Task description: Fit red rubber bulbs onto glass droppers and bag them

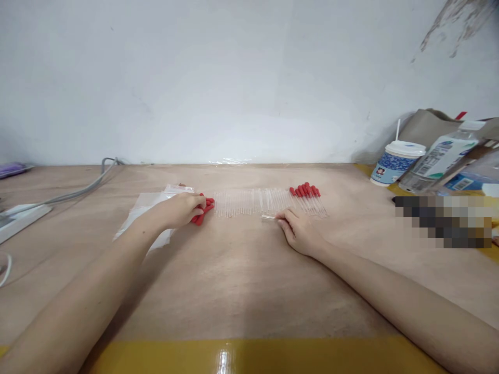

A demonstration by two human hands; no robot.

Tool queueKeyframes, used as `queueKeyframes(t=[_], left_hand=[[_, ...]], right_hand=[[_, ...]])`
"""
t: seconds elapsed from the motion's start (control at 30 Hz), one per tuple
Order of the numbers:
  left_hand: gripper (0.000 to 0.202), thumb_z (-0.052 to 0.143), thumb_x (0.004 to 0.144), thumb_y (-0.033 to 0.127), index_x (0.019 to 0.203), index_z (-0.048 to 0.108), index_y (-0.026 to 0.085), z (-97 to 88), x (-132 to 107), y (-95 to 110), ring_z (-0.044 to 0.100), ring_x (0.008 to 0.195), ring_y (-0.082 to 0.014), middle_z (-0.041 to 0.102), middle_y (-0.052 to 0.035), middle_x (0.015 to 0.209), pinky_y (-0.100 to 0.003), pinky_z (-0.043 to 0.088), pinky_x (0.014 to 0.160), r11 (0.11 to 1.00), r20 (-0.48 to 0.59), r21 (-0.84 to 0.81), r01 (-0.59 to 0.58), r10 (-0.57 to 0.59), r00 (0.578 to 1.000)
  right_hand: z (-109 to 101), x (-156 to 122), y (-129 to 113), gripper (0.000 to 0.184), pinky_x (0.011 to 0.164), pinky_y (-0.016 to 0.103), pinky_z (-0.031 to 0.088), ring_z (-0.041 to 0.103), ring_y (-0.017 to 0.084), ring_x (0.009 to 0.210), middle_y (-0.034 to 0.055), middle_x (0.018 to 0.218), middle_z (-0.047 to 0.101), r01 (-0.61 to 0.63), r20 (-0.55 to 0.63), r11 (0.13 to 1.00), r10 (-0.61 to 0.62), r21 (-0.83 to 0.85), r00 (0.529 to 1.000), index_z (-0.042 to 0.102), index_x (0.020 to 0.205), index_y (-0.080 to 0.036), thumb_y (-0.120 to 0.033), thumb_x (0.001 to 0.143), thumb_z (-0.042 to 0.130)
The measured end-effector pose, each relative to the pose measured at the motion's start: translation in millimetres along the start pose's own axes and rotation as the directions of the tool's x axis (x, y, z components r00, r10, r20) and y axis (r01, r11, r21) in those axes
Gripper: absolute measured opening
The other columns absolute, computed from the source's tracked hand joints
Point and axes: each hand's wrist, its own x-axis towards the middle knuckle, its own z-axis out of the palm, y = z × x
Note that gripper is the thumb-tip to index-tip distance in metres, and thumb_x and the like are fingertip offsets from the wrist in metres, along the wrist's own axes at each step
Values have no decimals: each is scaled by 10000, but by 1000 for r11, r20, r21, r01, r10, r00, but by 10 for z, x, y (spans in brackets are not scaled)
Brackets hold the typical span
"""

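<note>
My left hand [185, 209] is at a small pile of red rubber bulbs [199, 218], fingers and thumb curled round one of them; the fingers partly cover the pile. Between the thumb and fingertips of my right hand [296, 229], a clear glass dropper tube [268, 217] lies level, its open end pointing left. Just beyond it, a row of bare glass dropper tubes [237, 202] lies side by side on the table. At the row's right end are several droppers with red bulbs fitted [306, 190], bulbs away from me and thin tips towards me.
Clear plastic bags [136, 213] lie under and beside my left wrist. A grey cable [83, 188] and a white power strip [27, 221] are at the left. At the right stand a paper cup with a straw [397, 163] and a tilted plastic bottle [444, 158]. A white wall [234, 83] rises behind the table.
</note>
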Motion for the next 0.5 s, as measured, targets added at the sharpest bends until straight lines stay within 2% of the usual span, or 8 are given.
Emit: queueKeyframes(t=[0.07, 0.13, 0.17, 0.23, 0.3, 0.37, 0.43, 0.5], left_hand=[[142, 468, 791, 227, 791, 608, 203, 51, 13, 79, 564, 658, -170, 616, -15, 723, -260, 410, 596, 993, -77, -87, -82, 75, 994], [136, 490, 790, 262, 828, 593, 182, 197, 41, 222, 587, 704, -163, 633, -20, 762, -260, 452, 644, 948, -177, -259, -185, 142, 974], [147, 502, 787, 268, 854, 590, 171, 303, 60, 311, 600, 739, -160, 642, -31, 816, -259, 470, 667, 899, -234, -375, -224, 142, 962], [146, 519, 776, 246, 873, 571, 150, 545, 97, 495, 617, 771, -158, 645, -52, 844, -264, 495, 697, 766, -302, -594, -247, 72, 951], [118, 550, 749, 218, 841, 548, 143, 762, 122, 646, 626, 764, -154, 642, -54, 830, -265, 503, 696, 647, -290, -730, -218, -5, 957], [96, 576, 728, 197, 787, 521, 145, 897, 124, 743, 633, 753, -147, 636, -49, 821, -262, 506, 692, 561, -261, -803, -201, -27, 965], [137, 615, 714, 214, 725, 496, 147, 939, 109, 792, 636, 725, -142, 632, -41, 790, -256, 507, 679, 530, -251, -827, -186, -52, 967], [196, 646, 706, 248, 675, 482, 147, 926, 89, 816, 629, 672, -133, 618, -24, 725, -243, 504, 643, 546, -259, -819, -178, -75, 963]], right_hand=[[12, -5, 12, 140, 686, 319, 452, 551, 175, 766, 72, 830, 576, -9, -35, 1000, 9, 8, 999, 512, 865, -181, -180, 868, 372], [23, -11, 27, 133, 677, 318, 455, 557, 177, 763, 76, 827, 584, -30, -54, 999, 31, 17, 998, 506, 866, -175, -180, 866, 373], [28, -15, 34, 132, 668, 315, 458, 561, 177, 757, 78, 824, 588, -44, -61, 999, 45, 20, 997, 505, 871, -171, -181, 866, 373], [33, -25, 44, 150, 665, 313, 462, 570, 178, 757, 83, 833, 597, -62, -74, 998, 64, 22, 995, 512, 913, -162, -180, 870, 369], [34, -37, 45, 186, 684, 314, 465, 575, 177, 776, 84, 862, 604, -45, -81, 999, 46, 24, 996, 522, 975, -158, -181, 876, 366], [32, -49, 31, 207, 697, 304, 465, 576, 169, 782, 72, 873, 608, -5, -70, 999, 7, 36, 998, 546, 1003, -168, -190, 881, 381], [31, -57, 2, 210, 692, 286, 465, 574, 154, 764, 57, 856, 610, 32, -54, 997, -28, 65, 998, 577, 996, -185, -198, 882, 401], [38, -62, -40, 216, 675, 271, 465, 568, 142, 736, 50, 833, 605, 56, -55, 994, -51, 97, 997, 596, 995, -196, -202, 883, 412]])
